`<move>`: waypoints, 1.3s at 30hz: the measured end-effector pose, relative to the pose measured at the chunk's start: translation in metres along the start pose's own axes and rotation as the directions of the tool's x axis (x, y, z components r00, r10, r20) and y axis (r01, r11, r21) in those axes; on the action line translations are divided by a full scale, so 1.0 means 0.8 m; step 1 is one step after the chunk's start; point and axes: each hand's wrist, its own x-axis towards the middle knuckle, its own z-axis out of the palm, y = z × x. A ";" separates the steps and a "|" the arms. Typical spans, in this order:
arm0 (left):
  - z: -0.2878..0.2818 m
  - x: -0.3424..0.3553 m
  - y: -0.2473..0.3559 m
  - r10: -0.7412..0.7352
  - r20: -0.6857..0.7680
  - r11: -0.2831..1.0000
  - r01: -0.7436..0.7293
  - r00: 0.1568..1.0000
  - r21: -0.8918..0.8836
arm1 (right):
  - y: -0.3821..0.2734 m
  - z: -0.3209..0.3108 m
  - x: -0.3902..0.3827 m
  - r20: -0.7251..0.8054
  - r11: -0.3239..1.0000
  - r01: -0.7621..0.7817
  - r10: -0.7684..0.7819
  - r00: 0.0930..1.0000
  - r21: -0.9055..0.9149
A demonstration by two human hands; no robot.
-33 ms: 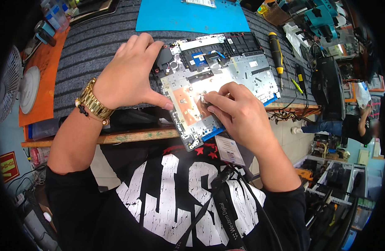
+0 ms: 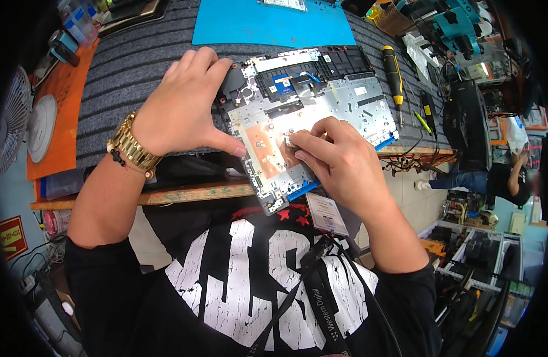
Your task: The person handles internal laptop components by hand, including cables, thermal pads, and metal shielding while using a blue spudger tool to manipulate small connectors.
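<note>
An opened laptop chassis (image 2: pixel 351 107) with silver plates, black plastic and a copper-coloured patch (image 2: pixel 265 152) lies at an angle over the bench's front edge. My left hand (image 2: pixel 179 107) grips its left side, thumb at the lower left edge and fingertips at the upper left corner; a gold watch is on that wrist. My right hand (image 2: pixel 336 160) is bent over the middle of the chassis, thumb and forefinger pinched beside the copper-coloured patch on something too small or hidden to make out. A blue strip (image 2: pixel 301 189) runs along the near edge.
A blue mat (image 2: pixel 271 27) lies behind the chassis. A yellow-black screwdriver (image 2: pixel 392 74), green pen (image 2: pixel 421 121) and cables are at right, near a teal microscope (image 2: pixel 458 24). A fan (image 2: pixel 15 116) and orange board (image 2: pixel 54 160) are left. Another person (image 2: pixel 503 181) is at far right.
</note>
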 end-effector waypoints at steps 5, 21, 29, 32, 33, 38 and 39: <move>0.003 0.001 -0.002 0.014 -0.004 1.000 -0.014 1.000 0.012 | 0.003 0.007 0.001 -0.053 0.997 0.018 -0.015 0.999 0.071; 0.006 0.003 -0.007 0.060 -0.033 0.998 -0.059 0.998 0.019 | -0.013 0.029 0.000 -0.137 0.999 -0.032 0.037 0.990 0.039; 0.013 0.002 -0.006 0.058 -0.064 0.997 -0.055 0.996 0.050 | 0.004 -0.005 0.013 0.069 0.999 -0.005 0.009 0.998 -0.052; 0.011 0.002 -0.007 0.034 -0.045 0.999 -0.033 0.998 0.034 | 0.004 -0.011 0.008 0.171 0.997 -0.051 0.059 0.984 -0.051; 0.010 0.002 -0.007 0.011 -0.018 1.000 -0.011 1.000 0.017 | 0.002 -0.011 0.006 0.179 0.998 -0.062 0.063 0.982 -0.008; -0.003 0.001 -0.010 -0.058 0.050 0.998 0.056 0.997 0.034 | -0.003 -0.020 -0.001 0.135 0.958 -0.133 0.101 0.986 0.253; -0.006 0.001 -0.010 -0.059 0.061 0.998 0.058 0.996 0.021 | -0.003 -0.026 -0.004 0.114 0.954 -0.128 0.101 0.988 0.270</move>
